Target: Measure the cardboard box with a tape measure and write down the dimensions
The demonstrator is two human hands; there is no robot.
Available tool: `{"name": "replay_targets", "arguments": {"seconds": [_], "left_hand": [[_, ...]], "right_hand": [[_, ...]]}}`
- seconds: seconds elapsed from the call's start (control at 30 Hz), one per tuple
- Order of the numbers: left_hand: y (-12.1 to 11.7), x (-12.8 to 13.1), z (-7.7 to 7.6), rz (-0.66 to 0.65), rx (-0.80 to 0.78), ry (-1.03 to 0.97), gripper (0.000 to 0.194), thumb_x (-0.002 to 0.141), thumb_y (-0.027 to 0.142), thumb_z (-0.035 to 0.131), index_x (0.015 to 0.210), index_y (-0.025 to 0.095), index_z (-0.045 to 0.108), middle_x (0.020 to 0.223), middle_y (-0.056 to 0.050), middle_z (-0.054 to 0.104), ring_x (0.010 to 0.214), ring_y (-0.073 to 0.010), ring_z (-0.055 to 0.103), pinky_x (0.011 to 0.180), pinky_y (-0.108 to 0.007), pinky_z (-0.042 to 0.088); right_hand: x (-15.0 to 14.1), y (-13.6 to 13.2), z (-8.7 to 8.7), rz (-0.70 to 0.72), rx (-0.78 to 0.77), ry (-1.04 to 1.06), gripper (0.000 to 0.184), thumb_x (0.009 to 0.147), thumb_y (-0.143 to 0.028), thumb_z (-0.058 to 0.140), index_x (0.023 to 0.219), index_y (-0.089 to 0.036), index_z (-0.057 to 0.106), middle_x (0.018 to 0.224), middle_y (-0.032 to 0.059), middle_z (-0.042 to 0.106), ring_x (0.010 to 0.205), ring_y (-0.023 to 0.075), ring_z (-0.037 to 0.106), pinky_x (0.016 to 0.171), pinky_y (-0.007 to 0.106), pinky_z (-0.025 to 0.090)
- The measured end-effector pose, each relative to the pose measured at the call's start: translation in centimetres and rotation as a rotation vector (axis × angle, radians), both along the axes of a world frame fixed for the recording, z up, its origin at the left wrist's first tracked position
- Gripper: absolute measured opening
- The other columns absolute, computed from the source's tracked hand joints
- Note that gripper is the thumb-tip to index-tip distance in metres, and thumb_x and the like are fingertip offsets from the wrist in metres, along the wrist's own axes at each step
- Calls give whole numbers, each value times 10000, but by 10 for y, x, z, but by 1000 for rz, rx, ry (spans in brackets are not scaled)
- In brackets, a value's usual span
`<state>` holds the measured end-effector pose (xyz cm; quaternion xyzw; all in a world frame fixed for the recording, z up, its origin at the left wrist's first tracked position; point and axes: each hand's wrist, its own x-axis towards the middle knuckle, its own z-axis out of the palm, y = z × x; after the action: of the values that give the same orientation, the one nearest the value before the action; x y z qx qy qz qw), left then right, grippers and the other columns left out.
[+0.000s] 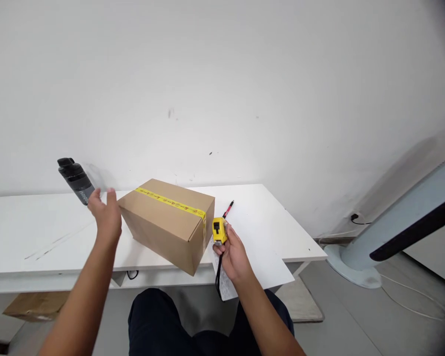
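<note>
A closed cardboard box (163,220) with yellow printed tape (170,201) along its top sits at an angle on the white table. My left hand (107,212) is at the box's left end, its thumb and fingers apart; whether it touches the box I cannot tell. Just beyond that hand stands a dark water bottle (76,179), partly hidden by the fingers. To the right of the box, my right hand (235,252) is closed round a yellow tape measure (219,230), whose black wrist strap (218,279) hangs down. No blade is visibly drawn out.
White paper sheets (261,262) lie on the table (59,237) and overhang its front edge, with a red and black pen (228,208) beyond the tape measure. A pale tower-shaped appliance (396,222) stands on the floor at right. Another cardboard box (37,305) is below the table at left.
</note>
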<state>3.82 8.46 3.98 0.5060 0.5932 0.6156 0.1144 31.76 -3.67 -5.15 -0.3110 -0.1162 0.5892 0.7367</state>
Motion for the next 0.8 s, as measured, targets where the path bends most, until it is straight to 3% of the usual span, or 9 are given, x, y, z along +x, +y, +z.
{"name": "replay_targets", "arguments": {"seconds": [0.03,0.1,0.2,0.33,0.5,0.57,0.63,0.7,0.8], "left_hand": [[-10,7,-11,10,1,-77,747,997,680,362,1568,208,264,1671,-205,286,1559,-337,308,1251,-592,310],[-33,24,-33,-23,-44,-205,792,989,736,290,1599,236,215,1696,-197,253,1575,-339,292,1208,-593,389],[-61,44,-60,-172,-80,-281,727,984,759,273,1544,308,382,1663,-130,371,1552,-310,356,1115,-512,510],[-76,51,-73,-386,-112,-330,706,972,766,361,1479,304,525,1590,-89,508,1499,-292,438,1135,-460,482],[-96,41,-86,-540,-166,-474,813,956,809,267,1295,205,694,1413,-140,665,1381,-361,559,1068,-530,514],[-113,40,-91,-525,-132,-390,758,1001,746,223,1351,238,663,1440,-122,649,1384,-339,562,1061,-524,518],[-133,43,-90,-438,2,-184,610,1049,637,278,1439,285,587,1492,-97,608,1385,-291,566,1071,-483,516],[-151,47,-80,-359,239,155,502,1043,523,470,1483,292,534,1489,-96,602,1367,-253,577,1092,-432,505],[-168,56,-55,-413,621,674,549,958,401,691,1456,224,540,1338,-118,692,1275,-217,638,1139,-405,479]], "right_hand": [[1,10,-1,-5,12,12,432,704,-503,855,951,-226,634,649,-81,570,441,40,345,401,161,315],[3,26,-2,25,16,13,341,729,-474,797,825,-210,605,595,-73,543,419,44,336,378,164,286],[2,31,-4,103,6,-10,284,707,-424,751,835,-189,654,593,-49,571,410,62,371,354,178,274],[0,7,-10,199,-34,-65,346,664,-403,749,901,-151,741,640,-21,620,447,78,422,353,182,295],[2,-28,-7,281,-69,-94,406,678,-475,806,925,-153,789,661,-7,626,484,85,440,400,198,335],[4,-36,3,223,-7,-130,402,736,-519,821,955,-183,789,702,0,640,529,102,469,431,211,374],[5,-42,18,175,105,-215,371,825,-560,789,955,-213,777,723,5,644,573,118,499,485,230,432],[4,-48,35,193,226,-311,380,870,-592,751,985,-230,767,731,7,645,581,121,513,526,242,467],[-5,-56,54,284,345,-390,477,841,-594,784,1184,-265,743,859,29,690,647,135,576,545,245,506]]}}
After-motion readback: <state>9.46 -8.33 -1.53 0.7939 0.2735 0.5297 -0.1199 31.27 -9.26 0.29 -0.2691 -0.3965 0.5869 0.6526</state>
